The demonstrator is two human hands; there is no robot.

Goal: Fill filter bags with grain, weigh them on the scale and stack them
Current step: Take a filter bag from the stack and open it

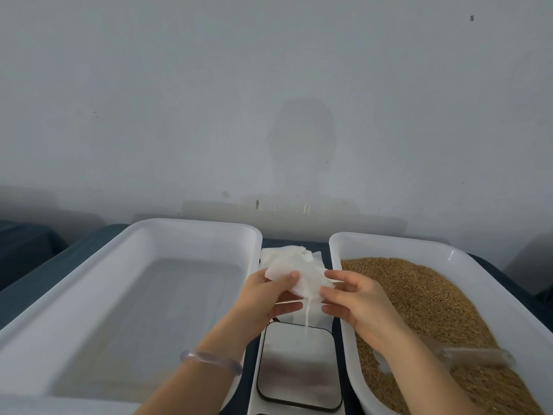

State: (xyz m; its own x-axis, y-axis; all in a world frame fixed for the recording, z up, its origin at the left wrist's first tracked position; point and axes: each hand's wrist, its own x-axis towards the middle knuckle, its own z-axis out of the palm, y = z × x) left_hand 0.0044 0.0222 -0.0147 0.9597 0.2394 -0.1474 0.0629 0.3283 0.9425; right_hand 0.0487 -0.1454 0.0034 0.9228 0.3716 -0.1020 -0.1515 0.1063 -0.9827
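Head view: your left hand (269,298) and right hand (359,304) both hold a pinch grip on the filter bag (299,274), just above the scale (299,363); grain (434,295) lies right, nearer your right hand.

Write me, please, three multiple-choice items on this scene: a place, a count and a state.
1. Where does the scale stand? A. between the left tray and the right tray; B. inside the left tray; C. behind the right tray.
2. How many white trays are there? A. one; B. two; C. three.
3. The filter bag is: A. lying on the scale; B. lying in the left tray; C. pinched by the left hand and the right hand.
Answers: 1 A, it sits in the gap between them; 2 B, one at each side; 3 C, both hands pinch it above the scale.
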